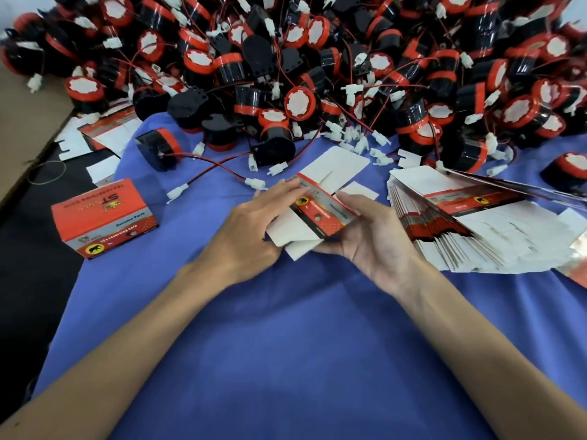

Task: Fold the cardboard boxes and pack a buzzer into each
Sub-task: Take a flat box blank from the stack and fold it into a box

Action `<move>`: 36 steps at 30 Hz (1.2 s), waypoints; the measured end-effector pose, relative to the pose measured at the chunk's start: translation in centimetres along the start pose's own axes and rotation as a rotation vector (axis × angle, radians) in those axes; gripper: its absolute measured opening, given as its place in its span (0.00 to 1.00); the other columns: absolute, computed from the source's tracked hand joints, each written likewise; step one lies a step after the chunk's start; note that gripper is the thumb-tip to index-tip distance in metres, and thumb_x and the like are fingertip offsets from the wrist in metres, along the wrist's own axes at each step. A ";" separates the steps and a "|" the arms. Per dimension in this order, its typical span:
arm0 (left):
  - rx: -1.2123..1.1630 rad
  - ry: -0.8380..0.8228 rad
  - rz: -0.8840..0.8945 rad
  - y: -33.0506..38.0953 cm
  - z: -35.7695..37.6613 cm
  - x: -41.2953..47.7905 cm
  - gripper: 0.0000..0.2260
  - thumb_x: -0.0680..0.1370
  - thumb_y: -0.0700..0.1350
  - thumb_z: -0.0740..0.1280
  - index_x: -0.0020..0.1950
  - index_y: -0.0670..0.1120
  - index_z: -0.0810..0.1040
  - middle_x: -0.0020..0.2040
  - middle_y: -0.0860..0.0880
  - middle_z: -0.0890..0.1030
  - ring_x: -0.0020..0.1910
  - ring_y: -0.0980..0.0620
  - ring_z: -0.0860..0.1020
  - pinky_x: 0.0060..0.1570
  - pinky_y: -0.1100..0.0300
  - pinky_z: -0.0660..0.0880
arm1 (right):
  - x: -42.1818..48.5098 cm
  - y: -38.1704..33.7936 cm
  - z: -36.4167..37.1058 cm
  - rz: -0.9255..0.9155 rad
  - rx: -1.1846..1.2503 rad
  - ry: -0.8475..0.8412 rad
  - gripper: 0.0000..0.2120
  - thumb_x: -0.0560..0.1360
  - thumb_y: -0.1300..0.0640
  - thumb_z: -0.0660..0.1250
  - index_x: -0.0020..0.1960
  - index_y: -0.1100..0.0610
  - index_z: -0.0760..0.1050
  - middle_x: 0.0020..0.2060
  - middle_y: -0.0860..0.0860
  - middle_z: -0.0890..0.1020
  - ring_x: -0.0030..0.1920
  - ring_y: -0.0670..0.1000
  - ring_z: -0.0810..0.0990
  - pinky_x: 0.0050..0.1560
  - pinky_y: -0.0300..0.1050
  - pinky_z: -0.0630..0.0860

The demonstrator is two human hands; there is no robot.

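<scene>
Both hands are working one flat box blank (320, 217) just above the blue-covered table (286, 344).

The right hand (371, 239) is cupping the blank from below, fingers curling under its near edge and thumb lying on the red printed panel, so its grip is closing round the card. The left hand (251, 230) is laying near-straight fingers across the blank's other end, with its thumb hidden. The blank is sitting tilted between the two, white flaps sticking out beyond the grip and beneath the left palm. Just right of the grip, a stack of flat blanks (476, 230) is fanning out. Well left of it, a folded box (104, 217) is standing closed. Beyond the grip, a pile of red-and-black buzzers (317, 58) is covering the far table. One loose buzzer (158, 150) is lying beyond-left, its wires trailing toward the hands.
</scene>
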State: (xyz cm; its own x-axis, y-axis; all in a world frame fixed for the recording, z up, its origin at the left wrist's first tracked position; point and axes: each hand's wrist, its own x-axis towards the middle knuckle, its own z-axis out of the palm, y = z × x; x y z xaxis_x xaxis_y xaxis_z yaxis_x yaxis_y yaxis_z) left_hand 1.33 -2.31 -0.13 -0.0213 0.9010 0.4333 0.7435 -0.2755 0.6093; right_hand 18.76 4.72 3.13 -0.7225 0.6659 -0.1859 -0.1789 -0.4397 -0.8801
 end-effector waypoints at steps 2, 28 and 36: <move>0.120 0.118 0.042 0.4 0.0 0.0 0.27 0.70 0.33 0.66 0.69 0.42 0.73 0.65 0.45 0.78 0.62 0.52 0.74 0.58 0.56 0.73 | 0.0 0.3 0.3 -0.046 -0.079 -0.019 0.23 0.74 0.47 0.65 0.64 0.58 0.74 0.59 0.59 0.79 0.60 0.56 0.78 0.54 0.57 0.79; -0.242 0.229 -0.077 3.1 0.7 -0.6 0.21 0.81 0.46 0.57 0.32 0.37 0.75 0.25 0.44 0.74 0.27 0.51 0.73 0.29 0.59 0.68 | -0.2 2.9 2.1 -0.451 -0.646 0.220 0.47 0.71 0.47 0.68 0.78 0.55 0.43 0.65 0.34 0.70 0.64 0.30 0.69 0.68 0.41 0.69; -0.169 0.265 -0.007 3.4 1.1 -0.4 0.25 0.74 0.43 0.64 0.72 0.45 0.68 0.64 0.53 0.77 0.59 0.59 0.78 0.52 0.69 0.74 | -0.7 2.9 2.4 -0.463 -0.653 0.082 0.42 0.72 0.45 0.63 0.78 0.60 0.48 0.69 0.54 0.72 0.70 0.50 0.70 0.65 0.42 0.72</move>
State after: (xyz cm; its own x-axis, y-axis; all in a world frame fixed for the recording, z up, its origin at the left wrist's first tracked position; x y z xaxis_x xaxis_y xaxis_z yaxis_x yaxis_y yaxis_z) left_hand 4.58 -3.22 1.04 -0.2158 0.7906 0.5731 0.6214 -0.3415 0.7051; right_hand 17.16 1.51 1.71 -0.6148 0.7477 0.2511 -0.0031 0.3160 -0.9487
